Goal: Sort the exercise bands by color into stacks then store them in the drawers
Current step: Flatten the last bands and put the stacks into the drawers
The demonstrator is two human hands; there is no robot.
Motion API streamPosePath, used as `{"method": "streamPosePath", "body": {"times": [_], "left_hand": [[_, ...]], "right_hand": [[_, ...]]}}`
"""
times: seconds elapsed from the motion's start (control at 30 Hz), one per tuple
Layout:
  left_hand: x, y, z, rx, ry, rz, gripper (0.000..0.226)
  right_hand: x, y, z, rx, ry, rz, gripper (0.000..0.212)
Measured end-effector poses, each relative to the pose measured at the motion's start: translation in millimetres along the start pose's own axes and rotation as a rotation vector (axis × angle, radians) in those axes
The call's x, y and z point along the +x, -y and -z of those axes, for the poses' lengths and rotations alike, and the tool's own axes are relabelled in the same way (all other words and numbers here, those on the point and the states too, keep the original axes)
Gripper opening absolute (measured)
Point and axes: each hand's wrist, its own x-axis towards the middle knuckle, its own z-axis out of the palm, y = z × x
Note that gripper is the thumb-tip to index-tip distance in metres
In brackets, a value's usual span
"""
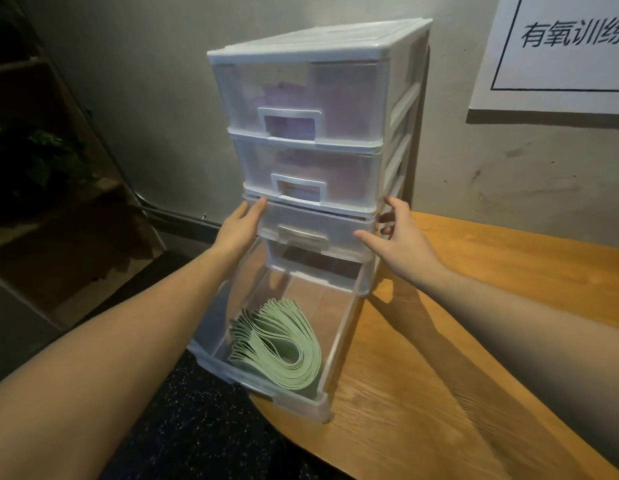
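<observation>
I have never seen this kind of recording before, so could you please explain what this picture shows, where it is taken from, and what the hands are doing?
There is no machine here: a person wears a camera on the head, looking forward and down at their own bare arms. A white and clear plastic drawer tower stands on a wooden table against a grey wall. Its bottom drawer is pulled far out and holds a stack of green exercise bands. The top two drawers are closed, with purple shapes faintly visible inside. The left hand and right hand reach to either side of the third drawer, fingers relaxed, holding nothing. A paper sign hangs on the wall.
</observation>
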Motion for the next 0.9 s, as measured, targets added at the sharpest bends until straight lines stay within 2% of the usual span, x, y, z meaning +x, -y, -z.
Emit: {"method": "streamPosePath", "body": {"times": [0.17, 0.23, 0.4, 0.5, 0.57, 0.7, 0.73, 0.8, 0.9], "left_hand": [[-5, -4, -8, 0.040, 0.014, -0.009, 0.078], [-7, -5, -3, 0.102, 0.040, -0.051, 0.072], [-31, -1, 17, 0.393, 0.123, -0.192, 0.050], [-55, 7, 35, 0.443, 0.212, -0.220, 0.041], [-74, 16, 51, 0.473, 0.245, -0.192, 0.045], [-116, 35, 79, 0.640, 0.245, -0.133, 0.098], [-125, 41, 85, 0.668, 0.252, -0.126, 0.105], [-143, 49, 92, 0.726, 0.234, -0.096, 0.103], [-160, 68, 91, 0.723, 0.123, -0.033, 0.108]], "right_hand": [[5, -3, -6, -0.064, -0.034, 0.013, 0.076], [7, 0, -5, -0.096, -0.044, 0.015, 0.068], [-6, 14, 3, -0.131, -0.025, -0.035, 0.070], [-30, 19, 1, -0.194, -0.005, 0.031, 0.051], [-48, 23, -1, -0.266, 0.060, 0.089, 0.042], [-84, 34, -10, -0.358, 0.169, 0.239, 0.031], [-94, 37, -13, -0.380, 0.224, 0.295, 0.029], [-112, 40, -20, -0.439, 0.362, 0.382, 0.035], [-136, 44, -29, -0.564, 0.556, 0.443, 0.056]]}}
